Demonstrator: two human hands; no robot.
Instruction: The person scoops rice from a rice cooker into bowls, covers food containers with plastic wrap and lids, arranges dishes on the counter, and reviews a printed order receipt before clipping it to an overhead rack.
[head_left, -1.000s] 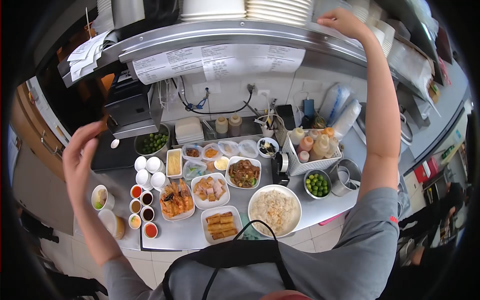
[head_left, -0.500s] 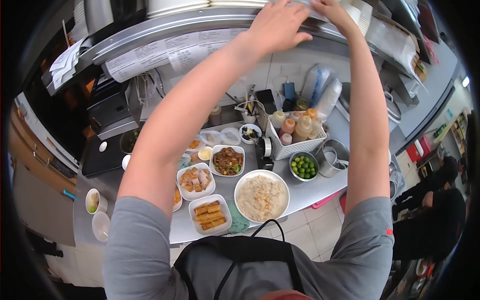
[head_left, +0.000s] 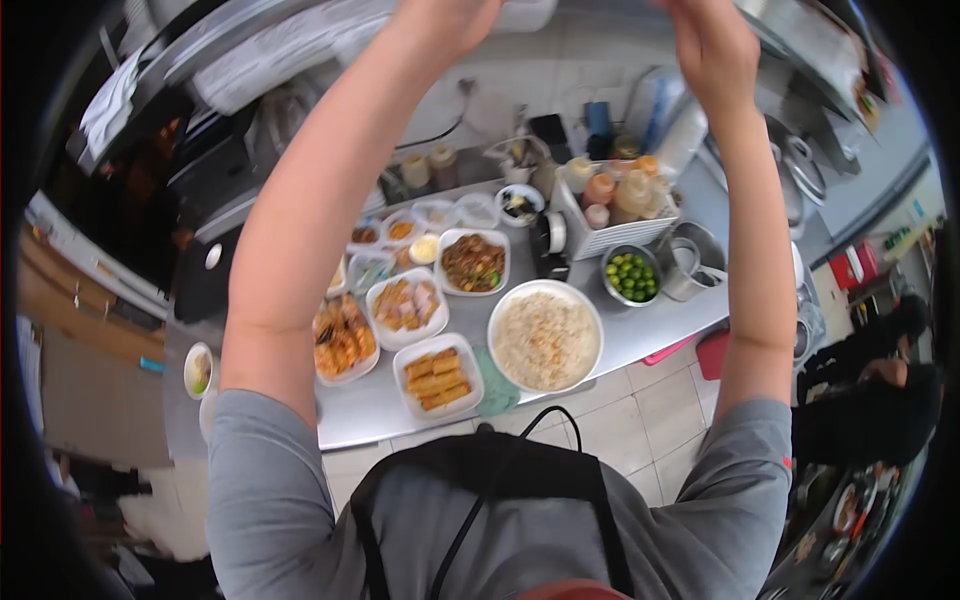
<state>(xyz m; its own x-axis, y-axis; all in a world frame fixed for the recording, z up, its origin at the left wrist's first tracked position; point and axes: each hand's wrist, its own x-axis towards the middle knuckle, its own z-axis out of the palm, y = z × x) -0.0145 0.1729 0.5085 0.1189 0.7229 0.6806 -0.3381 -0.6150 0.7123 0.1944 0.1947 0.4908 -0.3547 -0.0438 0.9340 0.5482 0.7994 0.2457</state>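
Both arms are raised to the top of the head view. My left hand (head_left: 455,22) is cut off by the upper edge, so its fingers are hidden. Right beside it shows the lower part of a white, tray-like piece (head_left: 527,14); whether the hand grips it, I cannot tell. My right hand (head_left: 718,50) is also at the top edge, apart from the left, its fingers blurred and partly out of frame. Below on the steel counter stand a big bowl of fried rice (head_left: 546,335), a tub of fried rolls (head_left: 437,378) and a bowl of meat stew (head_left: 473,262).
A white basket of squeeze bottles (head_left: 612,238) stands beside a bowl of green citrus (head_left: 631,276) and a metal pot (head_left: 695,262). Tubs of shrimp (head_left: 343,340) and sliced meat (head_left: 406,304) are at left. A person in black (head_left: 880,410) is at far right.
My hands have moved farther apart, partly leaving the top of the view. A white piece now shows beside my left hand. The camera has shifted, so the counter appears slightly lower right.
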